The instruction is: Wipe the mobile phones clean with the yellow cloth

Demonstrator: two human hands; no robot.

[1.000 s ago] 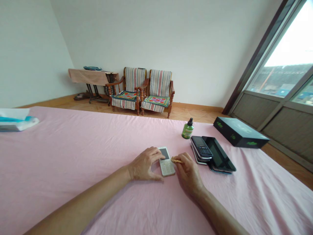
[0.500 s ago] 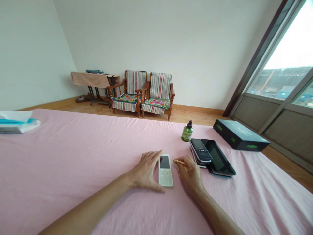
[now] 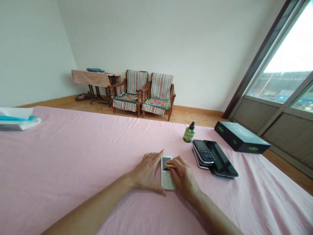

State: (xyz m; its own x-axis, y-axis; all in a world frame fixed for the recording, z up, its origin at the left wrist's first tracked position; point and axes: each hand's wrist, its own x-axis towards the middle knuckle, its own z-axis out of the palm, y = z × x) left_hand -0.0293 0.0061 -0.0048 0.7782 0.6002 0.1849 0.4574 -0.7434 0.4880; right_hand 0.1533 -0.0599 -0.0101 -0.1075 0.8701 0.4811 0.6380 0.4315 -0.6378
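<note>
A white keypad phone (image 3: pixel 167 180) lies face up on the pink cloth (image 3: pixel 97 143). My left hand (image 3: pixel 148 173) is spread along its left side, forefinger by the top edge and thumb near the bottom edge. Over the phone's right side, my right hand (image 3: pixel 183 176) pinches a small yellowish cloth (image 3: pixel 168 165) against the dark screen. Part of the screen and keypad is hidden under that hand.
To the right lie stacked phones (image 3: pixel 203 153) beside a stack of black tablets (image 3: pixel 221 160). Behind them stand a green bottle (image 3: pixel 189 133) and a black box (image 3: pixel 241 137). A tissue pack (image 3: pixel 19 122) sits far left. Two chairs (image 3: pixel 158 94) are beyond the cloth.
My right hand has moved left, from beside the phone onto its screen, with the yellowish cloth. My left hand keeps its spread pose by the phone. The view has shifted slightly.
</note>
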